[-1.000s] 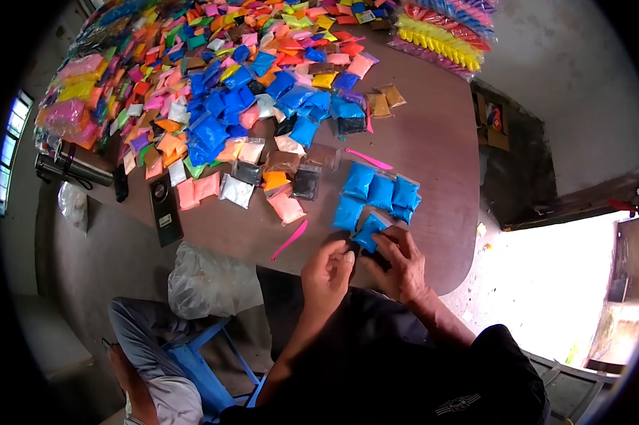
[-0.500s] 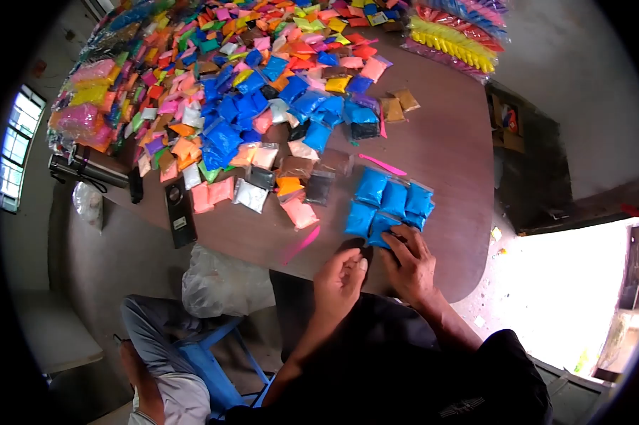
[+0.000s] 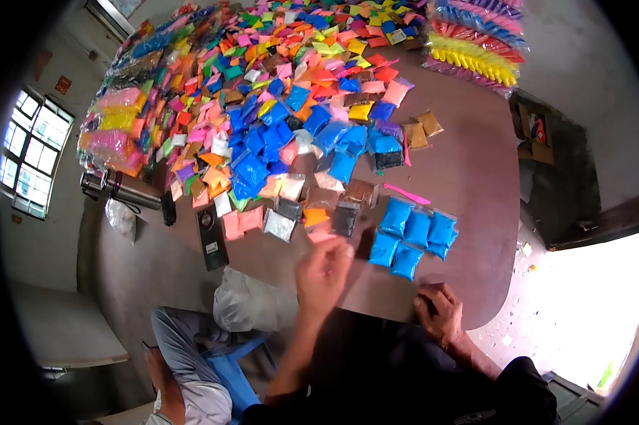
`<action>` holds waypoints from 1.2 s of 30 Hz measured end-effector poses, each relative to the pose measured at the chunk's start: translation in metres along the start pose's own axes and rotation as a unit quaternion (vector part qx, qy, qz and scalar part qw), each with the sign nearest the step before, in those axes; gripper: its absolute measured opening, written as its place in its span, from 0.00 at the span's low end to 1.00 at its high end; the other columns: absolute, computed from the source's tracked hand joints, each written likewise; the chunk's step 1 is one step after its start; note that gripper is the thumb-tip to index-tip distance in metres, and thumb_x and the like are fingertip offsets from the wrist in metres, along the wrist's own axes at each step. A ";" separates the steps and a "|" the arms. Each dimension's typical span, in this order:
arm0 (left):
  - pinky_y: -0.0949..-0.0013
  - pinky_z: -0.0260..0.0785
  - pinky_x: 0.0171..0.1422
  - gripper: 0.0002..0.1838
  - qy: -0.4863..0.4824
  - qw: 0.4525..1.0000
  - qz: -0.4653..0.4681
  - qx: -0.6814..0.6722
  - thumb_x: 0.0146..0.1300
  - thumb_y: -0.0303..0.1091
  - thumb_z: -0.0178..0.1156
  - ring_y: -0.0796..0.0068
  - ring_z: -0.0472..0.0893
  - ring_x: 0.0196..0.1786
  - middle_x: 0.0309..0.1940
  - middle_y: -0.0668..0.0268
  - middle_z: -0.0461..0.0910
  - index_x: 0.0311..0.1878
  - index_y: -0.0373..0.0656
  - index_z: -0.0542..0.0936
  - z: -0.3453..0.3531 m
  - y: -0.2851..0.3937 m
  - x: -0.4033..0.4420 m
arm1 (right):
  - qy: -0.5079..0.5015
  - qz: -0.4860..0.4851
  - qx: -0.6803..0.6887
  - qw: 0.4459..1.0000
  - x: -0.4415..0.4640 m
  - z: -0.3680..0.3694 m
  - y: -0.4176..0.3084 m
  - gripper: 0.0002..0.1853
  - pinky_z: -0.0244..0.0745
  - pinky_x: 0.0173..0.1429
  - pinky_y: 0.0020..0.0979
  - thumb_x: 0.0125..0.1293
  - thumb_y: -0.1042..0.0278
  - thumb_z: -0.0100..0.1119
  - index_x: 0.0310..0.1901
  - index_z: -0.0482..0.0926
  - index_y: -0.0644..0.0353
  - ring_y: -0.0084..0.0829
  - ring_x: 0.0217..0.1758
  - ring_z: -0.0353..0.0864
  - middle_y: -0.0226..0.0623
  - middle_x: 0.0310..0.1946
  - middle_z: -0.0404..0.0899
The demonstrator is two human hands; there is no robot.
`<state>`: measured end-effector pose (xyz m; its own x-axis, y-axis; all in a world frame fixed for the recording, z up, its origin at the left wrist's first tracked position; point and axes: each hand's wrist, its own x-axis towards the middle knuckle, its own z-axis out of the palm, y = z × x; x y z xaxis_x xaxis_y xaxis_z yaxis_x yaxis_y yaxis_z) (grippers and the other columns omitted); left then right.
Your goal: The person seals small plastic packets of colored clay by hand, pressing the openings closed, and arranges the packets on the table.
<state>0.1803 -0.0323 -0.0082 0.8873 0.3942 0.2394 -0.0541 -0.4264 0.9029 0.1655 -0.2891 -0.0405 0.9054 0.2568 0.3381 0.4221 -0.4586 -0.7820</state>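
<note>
My left hand (image 3: pixel 323 278) is raised over the table's front part, slightly blurred, with its fingers curled in; what they hold, if anything, is hidden. It partly covers a salmon-pink packet (image 3: pixel 319 232). At the table's front edge my right hand (image 3: pixel 441 312) rests with loosely bent fingers, apart from the packets, and no object shows in it. Just beyond it lies a group of bright blue packets (image 3: pixel 407 261) in clear bags, laid side by side in two rows. A pink plastic stick (image 3: pixel 406 193) lies behind that group.
A large heap of small coloured packets (image 3: pixel 262 142) covers the table's (image 3: pixel 475 163) far and left parts. Bundled yellow and red bags (image 3: pixel 472 57) lie at the back right. A metal flask (image 3: pixel 131 191) and a dark flat box (image 3: pixel 211 237) are at left. Another person's leg (image 3: pixel 185 340) shows below.
My right hand has drawn back from the blue packets to the table edge. My left hand has moved left and forward, over where a pink stick lay. The camera view has shifted.
</note>
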 end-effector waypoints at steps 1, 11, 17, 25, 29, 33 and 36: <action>0.73 0.75 0.36 0.11 0.005 1.000 0.003 0.020 0.64 0.30 0.70 0.74 0.84 0.32 0.37 0.60 0.86 0.46 0.36 0.83 -0.003 -0.001 0.018 | -0.019 -0.010 -0.001 1.000 -0.005 0.000 0.006 0.13 0.81 0.38 0.36 0.54 0.81 0.67 0.42 0.83 0.59 0.44 0.36 0.85 0.43 0.37 0.82; 0.54 0.70 0.63 0.19 0.056 0.919 0.238 0.310 0.57 0.33 0.71 0.50 0.77 0.56 0.53 0.57 0.81 0.52 0.39 0.82 0.022 -0.011 0.160 | -0.028 -0.006 0.036 0.999 0.004 -0.004 0.008 0.12 0.80 0.42 0.38 0.54 0.81 0.67 0.41 0.82 0.60 0.45 0.37 0.86 0.44 0.40 0.83; 0.55 0.74 0.56 0.15 0.038 0.915 0.245 0.318 0.61 0.30 0.66 0.52 0.81 0.50 0.48 0.58 0.84 0.52 0.43 0.83 0.019 -0.041 0.205 | -0.013 -0.007 0.069 0.998 0.012 -0.006 0.005 0.11 0.80 0.38 0.36 0.55 0.84 0.65 0.40 0.81 0.64 0.44 0.34 0.85 0.45 0.36 0.84; 0.52 0.73 0.58 0.16 0.106 0.839 0.270 0.461 0.62 0.35 0.66 0.51 0.79 0.54 0.54 0.55 0.81 0.51 0.39 0.83 -0.002 -0.029 0.212 | -0.031 0.013 0.082 0.996 0.015 -0.012 0.005 0.13 0.79 0.36 0.36 0.54 0.83 0.65 0.42 0.82 0.65 0.44 0.32 0.85 0.45 0.33 0.83; 0.55 0.74 0.59 0.18 -0.015 0.891 0.235 0.388 0.59 0.34 0.68 0.51 0.79 0.55 0.53 0.57 0.81 0.52 0.40 0.82 0.032 -0.032 0.196 | -0.044 0.024 0.094 0.994 0.013 -0.012 0.005 0.13 0.79 0.37 0.36 0.54 0.83 0.65 0.43 0.82 0.65 0.44 0.32 0.85 0.46 0.33 0.83; 0.54 0.74 0.57 0.17 -0.016 0.907 0.181 0.380 0.61 0.34 0.67 0.47 0.80 0.52 0.49 0.53 0.83 0.52 0.38 0.82 0.029 -0.040 0.204 | -0.034 0.015 0.093 0.995 0.011 -0.012 0.007 0.12 0.79 0.37 0.36 0.55 0.83 0.65 0.43 0.82 0.65 0.44 0.32 0.85 0.46 0.33 0.82; 0.52 0.75 0.54 0.16 0.024 0.913 0.198 0.357 0.63 0.32 0.64 0.43 0.80 0.48 0.45 0.47 0.83 0.52 0.36 0.82 0.018 -0.037 0.192 | -0.030 0.013 0.097 0.995 0.010 -0.013 0.007 0.11 0.79 0.37 0.35 0.55 0.84 0.64 0.42 0.82 0.65 0.44 0.32 0.84 0.46 0.33 0.83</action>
<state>0.3613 0.0447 -0.0017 0.8410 0.1217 0.5272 -0.0392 -0.9581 0.2837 0.1783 -0.3005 -0.0357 0.9092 0.2999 0.2887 0.3763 -0.2954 -0.8782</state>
